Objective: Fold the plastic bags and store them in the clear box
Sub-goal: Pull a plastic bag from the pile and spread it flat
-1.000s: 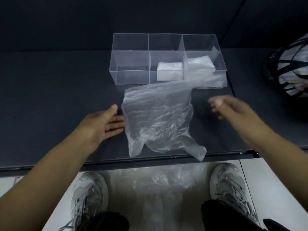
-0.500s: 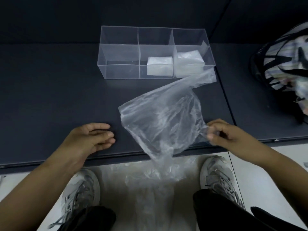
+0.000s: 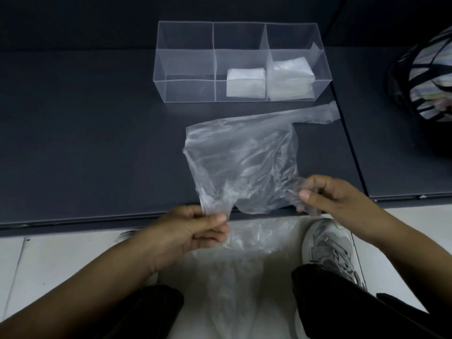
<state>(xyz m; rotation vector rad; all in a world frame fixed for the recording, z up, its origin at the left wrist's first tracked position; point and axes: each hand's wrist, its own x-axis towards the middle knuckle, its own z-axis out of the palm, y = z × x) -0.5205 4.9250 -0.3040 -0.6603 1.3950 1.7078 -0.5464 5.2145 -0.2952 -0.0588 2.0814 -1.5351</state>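
Plastic bag (image 3: 242,162), clear and crumpled, is gripped at its near end by both hands right at the front edge of the dark worktop (image 3: 85,143). Closest to the person are dark trouser legs and a pale tiled floor (image 3: 61,260), with a grey shoe (image 3: 327,250) planted on the right. Between the legs lies a heap of more clear plastic (image 3: 239,265), blurred and hard to count.

Just above that, the left hand (image 3: 190,231) pinches the bag's near-left corner between thumb and curled fingers, hanging a little off the worktop's edge. The right hand (image 3: 335,196) is clamped on the near-right part of the bag, thumb against forefinger, over the edge itself. The two hands are apart, with the bag's near end between them.

From there the bag spreads away across the worktop, wrinkled rather than flat. One long handle strip trails off to the far right and ends close to the box without touching it.

Further back stands the clear box (image 3: 186,91), three compartments side by side. A white folded bag (image 3: 245,83) sits in the middle compartment, and a stack of folded bags (image 3: 289,79) fills much of the right one.

Off at the far right edge, well apart from the box, there is a black-and-white striped bag (image 3: 428,77) — only partly in sight
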